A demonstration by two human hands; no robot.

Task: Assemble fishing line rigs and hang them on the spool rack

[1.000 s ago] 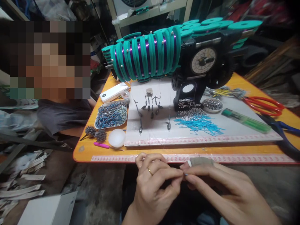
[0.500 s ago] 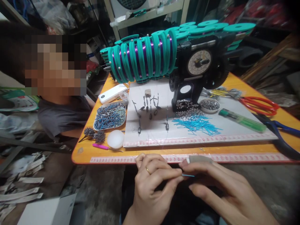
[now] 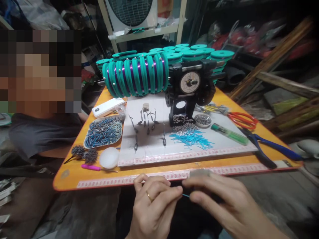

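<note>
My left hand (image 3: 152,205), with a ring on one finger, and my right hand (image 3: 219,202) meet below the near edge of the orange table (image 3: 74,176). Between their pinched fingertips runs a thin blue tube (image 3: 185,195); a fine line through it is too thin to make out. My right forefinger wears a grey wrap (image 3: 199,173). On the white board (image 3: 154,149) lie several rigged sinkers (image 3: 147,122) and a heap of blue tubes (image 3: 191,137).
A winding machine with a dial (image 3: 189,83) carries teal spools (image 3: 136,78) at the back. A tray of blue-grey tubes (image 3: 103,131), a white phone-like box (image 3: 108,107), a green lighter (image 3: 229,133), red scissors (image 3: 243,119) and blue pliers (image 3: 271,151) lie around. A person in a grey shirt (image 3: 37,132) sits at left.
The view has pulled back and tilted up, so the table looks smaller. My hands stay pinched together; the blue tube now shows between the fingertips.
</note>
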